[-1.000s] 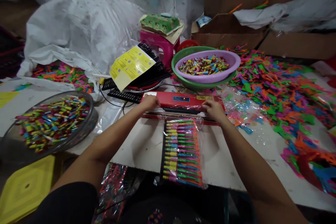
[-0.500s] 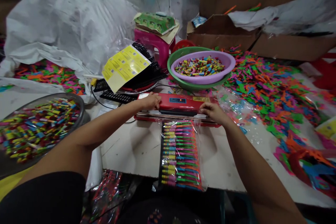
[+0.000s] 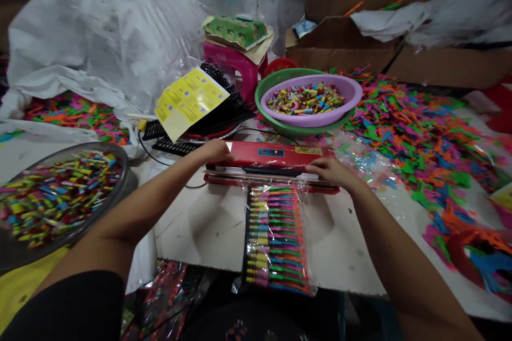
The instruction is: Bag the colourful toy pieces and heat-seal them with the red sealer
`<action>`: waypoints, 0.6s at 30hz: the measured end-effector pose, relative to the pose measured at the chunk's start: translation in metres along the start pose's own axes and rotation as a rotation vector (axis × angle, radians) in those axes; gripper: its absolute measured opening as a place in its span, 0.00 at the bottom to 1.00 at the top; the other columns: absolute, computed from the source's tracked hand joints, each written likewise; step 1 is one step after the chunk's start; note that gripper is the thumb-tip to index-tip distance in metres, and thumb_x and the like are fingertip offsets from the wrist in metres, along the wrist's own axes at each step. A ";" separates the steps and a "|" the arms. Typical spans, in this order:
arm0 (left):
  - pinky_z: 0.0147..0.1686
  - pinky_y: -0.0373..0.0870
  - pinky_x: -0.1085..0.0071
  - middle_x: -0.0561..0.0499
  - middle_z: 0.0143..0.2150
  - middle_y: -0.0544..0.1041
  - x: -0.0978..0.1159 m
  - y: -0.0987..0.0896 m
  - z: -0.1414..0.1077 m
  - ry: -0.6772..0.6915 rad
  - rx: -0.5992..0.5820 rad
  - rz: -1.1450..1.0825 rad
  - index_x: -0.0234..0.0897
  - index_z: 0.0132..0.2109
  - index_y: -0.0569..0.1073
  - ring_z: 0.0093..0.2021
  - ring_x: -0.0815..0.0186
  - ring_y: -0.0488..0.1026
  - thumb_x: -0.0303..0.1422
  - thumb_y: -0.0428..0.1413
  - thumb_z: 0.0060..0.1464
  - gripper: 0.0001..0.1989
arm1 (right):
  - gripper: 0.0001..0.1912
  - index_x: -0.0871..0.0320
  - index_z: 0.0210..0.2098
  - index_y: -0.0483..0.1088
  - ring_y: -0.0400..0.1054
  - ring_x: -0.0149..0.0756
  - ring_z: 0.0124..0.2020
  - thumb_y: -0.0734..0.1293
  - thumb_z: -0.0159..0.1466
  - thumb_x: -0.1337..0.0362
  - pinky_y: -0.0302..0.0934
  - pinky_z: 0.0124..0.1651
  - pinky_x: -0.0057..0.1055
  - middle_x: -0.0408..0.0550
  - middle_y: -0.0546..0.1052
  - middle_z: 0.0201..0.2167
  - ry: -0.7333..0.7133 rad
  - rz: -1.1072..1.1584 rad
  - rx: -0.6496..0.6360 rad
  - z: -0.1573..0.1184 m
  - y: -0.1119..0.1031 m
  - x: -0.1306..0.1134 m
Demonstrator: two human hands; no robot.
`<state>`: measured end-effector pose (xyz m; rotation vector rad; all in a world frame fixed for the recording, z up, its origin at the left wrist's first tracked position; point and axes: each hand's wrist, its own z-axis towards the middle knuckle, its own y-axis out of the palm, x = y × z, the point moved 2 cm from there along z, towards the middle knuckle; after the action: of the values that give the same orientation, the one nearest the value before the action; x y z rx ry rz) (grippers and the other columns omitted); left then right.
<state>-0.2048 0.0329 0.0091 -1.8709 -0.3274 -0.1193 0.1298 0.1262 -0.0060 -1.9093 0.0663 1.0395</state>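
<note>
A red bag sealer (image 3: 248, 155) with a small lit display lies across the table in front of me. My left hand (image 3: 218, 151) is closed over the left end of its top bar; those fingertips are partly hidden. At the right end, my right hand (image 3: 326, 169) has its bent fingers on the bar's front edge. A clear plastic bag (image 3: 276, 237) filled with a row of small multicoloured plastic pieces lies flat towards me. Its upper end meets the sealer's jaw, and its lower end reaches past the table edge.
A grey basin (image 3: 124, 170) of small wrapped pieces stands left. Behind the sealer are a purple basin (image 3: 354, 97) inside a green one (image 3: 262, 82), and a yellow label sheet (image 3: 192, 98) on black trays. Loose coloured plastic parts (image 3: 416, 122) cover the right side, before cardboard boxes (image 3: 344, 53).
My left hand has shifted slightly left along the bar, its fingers now curled over the end. My right hand has moved slightly right. The bag stays in place.
</note>
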 end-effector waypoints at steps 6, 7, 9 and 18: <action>0.41 0.67 0.60 0.34 0.40 0.76 0.029 0.027 0.015 -0.328 -0.011 0.066 0.30 0.38 0.76 0.45 0.43 0.71 0.40 0.65 0.31 0.25 | 0.11 0.59 0.28 0.72 0.67 0.33 0.29 0.62 0.55 0.59 0.59 0.34 0.27 0.45 0.76 0.27 -0.050 -0.008 0.020 0.009 0.015 -0.007; 0.41 0.67 0.59 0.32 0.43 0.75 0.032 0.029 0.016 -0.351 -0.008 0.059 0.29 0.40 0.75 0.46 0.43 0.70 0.39 0.65 0.32 0.26 | 0.12 0.59 0.28 0.72 0.67 0.32 0.29 0.61 0.55 0.58 0.59 0.33 0.27 0.45 0.76 0.27 -0.049 -0.003 0.027 0.009 0.016 -0.007; 0.41 0.68 0.58 0.30 0.45 0.74 0.035 0.033 0.016 -0.389 0.005 0.038 0.29 0.43 0.74 0.47 0.42 0.70 0.36 0.64 0.34 0.26 | 0.11 0.59 0.28 0.72 0.67 0.32 0.28 0.62 0.55 0.58 0.59 0.33 0.27 0.44 0.75 0.26 -0.047 -0.001 0.051 0.008 0.018 -0.007; 0.38 0.67 0.62 0.36 0.39 0.76 0.032 0.048 0.008 -0.309 0.126 -0.160 0.32 0.39 0.75 0.44 0.49 0.72 0.37 0.60 0.39 0.18 | 0.11 0.59 0.26 0.70 0.66 0.32 0.28 0.61 0.55 0.58 0.58 0.31 0.27 0.45 0.75 0.25 -0.034 0.030 0.171 0.006 0.023 -0.005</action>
<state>-0.1617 0.0315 -0.0291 -1.7359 -0.6827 0.0824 0.1128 0.1163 -0.0204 -1.7406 0.1597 1.0517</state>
